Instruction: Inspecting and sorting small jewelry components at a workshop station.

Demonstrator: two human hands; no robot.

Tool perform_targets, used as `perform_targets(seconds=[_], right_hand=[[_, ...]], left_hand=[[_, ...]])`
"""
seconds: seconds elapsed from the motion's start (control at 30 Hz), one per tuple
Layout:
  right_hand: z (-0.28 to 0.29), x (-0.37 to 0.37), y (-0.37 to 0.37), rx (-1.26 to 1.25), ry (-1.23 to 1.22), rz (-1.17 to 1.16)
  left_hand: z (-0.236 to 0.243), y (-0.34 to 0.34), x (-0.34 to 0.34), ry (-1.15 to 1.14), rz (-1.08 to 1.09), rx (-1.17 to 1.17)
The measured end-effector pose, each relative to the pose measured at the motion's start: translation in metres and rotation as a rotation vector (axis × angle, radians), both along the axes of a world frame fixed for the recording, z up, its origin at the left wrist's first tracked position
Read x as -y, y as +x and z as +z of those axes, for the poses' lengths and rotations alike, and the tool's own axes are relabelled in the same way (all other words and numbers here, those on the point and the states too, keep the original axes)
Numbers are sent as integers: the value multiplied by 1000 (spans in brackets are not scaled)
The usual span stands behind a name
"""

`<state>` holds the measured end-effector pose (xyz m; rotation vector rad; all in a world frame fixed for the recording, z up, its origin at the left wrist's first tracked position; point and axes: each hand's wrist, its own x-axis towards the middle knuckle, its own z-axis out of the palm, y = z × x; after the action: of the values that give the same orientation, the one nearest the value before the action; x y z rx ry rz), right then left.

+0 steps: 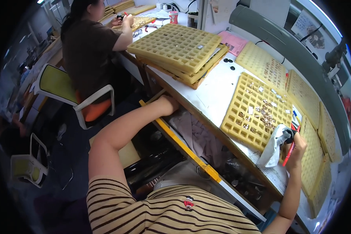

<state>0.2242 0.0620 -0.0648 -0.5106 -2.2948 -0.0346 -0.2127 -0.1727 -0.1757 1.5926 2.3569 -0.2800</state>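
Note:
My left hand (169,105) reaches in at the table's front edge, by an open drawer with a yellow front rail (191,158). Its fingers are hidden there, so what they touch does not show. At the right, my right hand (298,147) is closed around a slim red tool (288,155), whose exact kind I cannot make out. A white cloth (275,146) hangs from the same hand, with a small black round piece (290,135) at the fingers. Just beyond lies a yellow compartment tray (234,121) holding small shiny gold-coloured metal pieces and white paper slips.
A stack of yellow trays (175,45) stands at the table's far left. More trays (261,64) lie along the back and right, below a grey lamp hood (269,37). Crumpled grey cloth (197,134) fills the drawer. A co-worker (91,50) sits beyond, near a green-backed chair (58,84).

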Motion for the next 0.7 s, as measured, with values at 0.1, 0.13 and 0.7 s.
perform_targets(seconds=[0.1, 0.13, 0.7], right_hand=[[-2, -5, 3, 18, 53, -4], [0, -3, 3, 25, 70, -7], [4, -2, 3, 39, 65, 32]], left_hand=[[-24, -12, -17, 169, -68, 4], [-28, -14, -18, 246, -96, 6], [-46, -6, -12, 84, -64, -21]])
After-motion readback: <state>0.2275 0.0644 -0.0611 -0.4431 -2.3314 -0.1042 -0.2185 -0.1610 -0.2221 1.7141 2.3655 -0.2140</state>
